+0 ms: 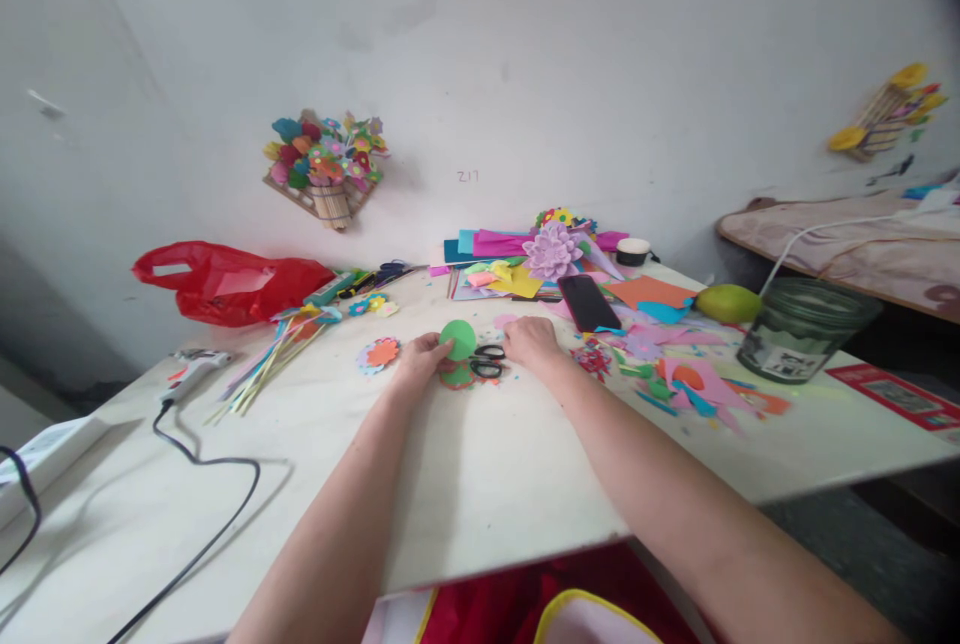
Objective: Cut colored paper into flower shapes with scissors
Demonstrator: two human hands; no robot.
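Observation:
A round green disc [458,340] is pinched in my left hand [425,361], raised a little over the table. Below it lies another green piece [459,377] with an orange edge showing. My right hand [531,342] rests on the table with its fingers curled together. Its fingertips meet a small pink piece [505,321]; whether they grip it is hidden. Black-handled scissors [487,361] lie between my hands, their blades not clearly visible. Left of my left hand lies a layered flower cutout [379,355], orange on lilac.
Coloured scraps [694,386], a phone [589,304] and a dark green jar [806,329] are on the right. A glue gun [196,374] with its cord, thin sticks [274,364] and a red bag [225,282] are on the left. Coloured sheets [495,244] lie at the back.

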